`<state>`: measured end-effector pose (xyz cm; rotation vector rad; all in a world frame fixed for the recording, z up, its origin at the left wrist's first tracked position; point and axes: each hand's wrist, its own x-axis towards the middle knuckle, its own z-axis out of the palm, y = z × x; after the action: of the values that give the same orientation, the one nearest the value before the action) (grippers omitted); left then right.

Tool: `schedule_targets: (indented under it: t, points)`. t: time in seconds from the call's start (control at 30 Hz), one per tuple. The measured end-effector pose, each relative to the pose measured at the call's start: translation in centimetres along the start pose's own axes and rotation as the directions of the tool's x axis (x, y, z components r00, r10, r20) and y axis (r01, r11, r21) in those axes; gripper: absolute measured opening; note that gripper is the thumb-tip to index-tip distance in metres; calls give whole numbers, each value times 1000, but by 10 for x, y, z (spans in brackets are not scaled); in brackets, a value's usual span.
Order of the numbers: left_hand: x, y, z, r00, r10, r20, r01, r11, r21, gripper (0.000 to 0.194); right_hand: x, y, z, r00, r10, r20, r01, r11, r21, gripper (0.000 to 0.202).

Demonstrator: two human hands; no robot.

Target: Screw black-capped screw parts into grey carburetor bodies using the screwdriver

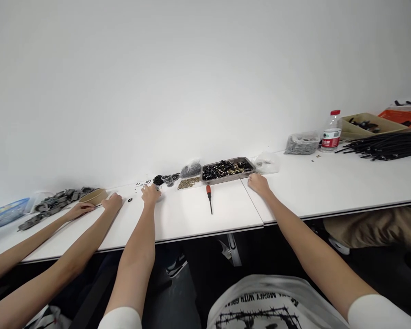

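My left hand (151,194) is over the white table beside a coil of black rings (158,180) and a small clear cup (168,181). Its fingers are curled, and a bit of something greyish shows at their right side, too small to name. My right hand (259,183) rests closed at the right front corner of a metal tray (222,181) full of black and brass-coloured small parts. Whatever it may hold is hidden. Between my hands lies a screwdriver (209,196) with a red handle. Small brass pieces (188,183) are spread left of the tray.
At left a co-worker's hands (112,202) work by a tan bowl (94,196) and grey parts (60,201). Plastic bags (266,163), a red-capped bottle (331,133), black cables (390,145) and bins (354,133) stand to the right. The table's front edge is near my forearms.
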<state>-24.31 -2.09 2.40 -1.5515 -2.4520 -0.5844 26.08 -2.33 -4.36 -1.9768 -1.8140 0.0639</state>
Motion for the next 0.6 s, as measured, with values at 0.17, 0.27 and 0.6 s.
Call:
schedule_targets:
  t: [0.17,0.27,0.6]
  points:
    - [2,0,3,1000,-9,-21,9,1000,-4,34,0,0,1,1000,-1,3,1,1000,2,28]
    - [0,0,5,999,-8,-32,8,1000,-2,34,-1,0,0,1000,-2,1,2,1000,2,29]
    - [-8,1,3,998,45,-47,-44,999,14,35,-3,-3,-6,1000,8,16,-9,1000,16,30]
